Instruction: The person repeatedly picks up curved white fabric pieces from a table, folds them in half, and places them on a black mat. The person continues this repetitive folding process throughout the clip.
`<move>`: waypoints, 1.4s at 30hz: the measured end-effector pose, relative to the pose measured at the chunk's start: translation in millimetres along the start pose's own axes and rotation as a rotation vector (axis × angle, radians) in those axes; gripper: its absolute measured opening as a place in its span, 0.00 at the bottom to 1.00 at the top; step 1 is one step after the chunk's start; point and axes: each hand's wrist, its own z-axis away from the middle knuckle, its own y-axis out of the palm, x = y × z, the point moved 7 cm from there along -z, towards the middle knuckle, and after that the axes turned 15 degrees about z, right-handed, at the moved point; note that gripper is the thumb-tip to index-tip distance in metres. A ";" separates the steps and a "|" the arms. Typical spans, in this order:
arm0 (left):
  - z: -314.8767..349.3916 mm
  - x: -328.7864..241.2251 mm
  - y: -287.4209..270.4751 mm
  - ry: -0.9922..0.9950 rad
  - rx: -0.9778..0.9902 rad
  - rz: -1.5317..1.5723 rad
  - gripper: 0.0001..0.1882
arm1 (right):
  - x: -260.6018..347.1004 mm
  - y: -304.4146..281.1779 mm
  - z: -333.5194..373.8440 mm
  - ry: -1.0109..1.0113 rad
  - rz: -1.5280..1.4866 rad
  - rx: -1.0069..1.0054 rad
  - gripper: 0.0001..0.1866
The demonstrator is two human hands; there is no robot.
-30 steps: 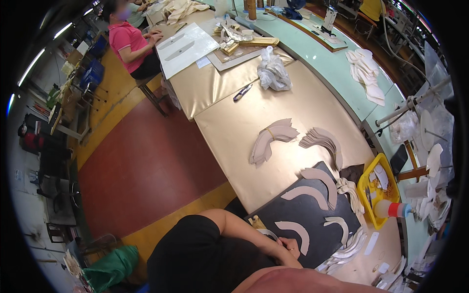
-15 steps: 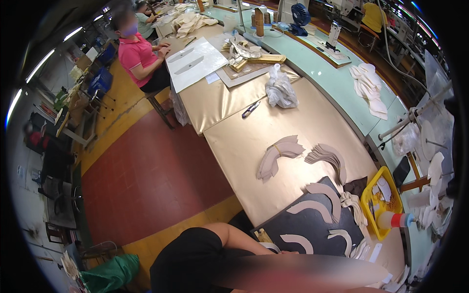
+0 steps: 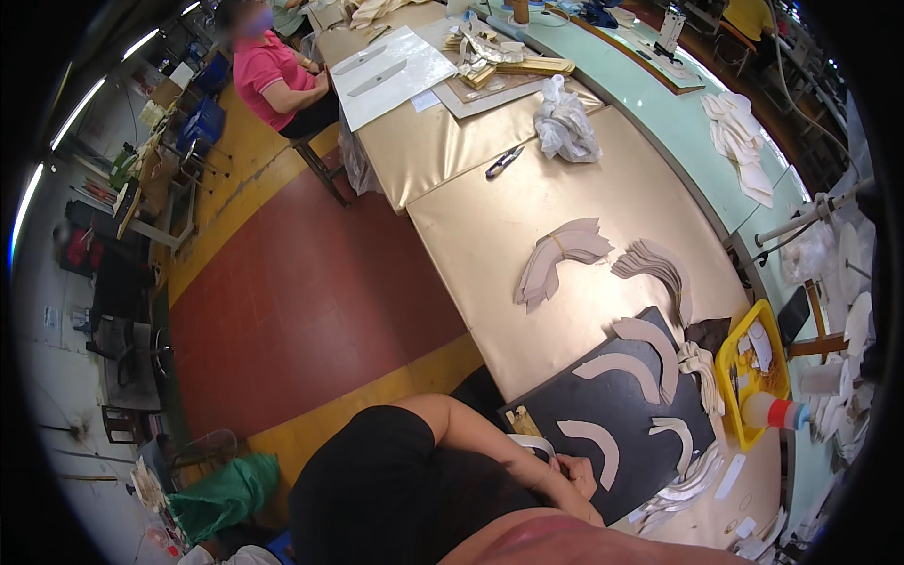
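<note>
My left hand is at the near edge of a black board, partly behind my own forearm. Its fingers are curled, and what they hold, if anything, is hidden. A white rounded band lies right beside the fingers. Closest on the board is a pale curved strip. Two larger curved pieces, one beige and one behind it, lie farther up, with a smaller whitish arc to the right. My right hand is out of sight; blurred skin fills the lower edge.
Beyond the board are two stacks of curved pieces, one banded and one fanned. A yellow basket stands right, with a red-banded bottle. Snips and a plastic bag lie farther off. A person in pink sits far left.
The view has shifted, so the table appears higher and slightly right. My left hand, mostly covered before, now shows its curled fingers. The curved pieces keep their places on the board.
</note>
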 end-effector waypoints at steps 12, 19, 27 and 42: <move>-8.3 29.3 -43.2 -0.039 -0.011 -0.056 0.08 | -3.6 2.5 2.2 0.018 0.043 0.032 0.11; -9.6 21.8 -25.9 -0.011 0.022 -0.028 0.06 | -3.1 2.7 0.0 -0.012 0.000 0.031 0.11; -16.0 25.1 -22.2 0.016 0.037 -0.009 0.06 | 0.7 -1.2 -5.3 -0.001 0.062 -0.005 0.09; -24.6 35.0 -15.1 0.079 0.069 -0.010 0.08 | -36.2 30.7 9.7 0.011 0.058 0.155 0.08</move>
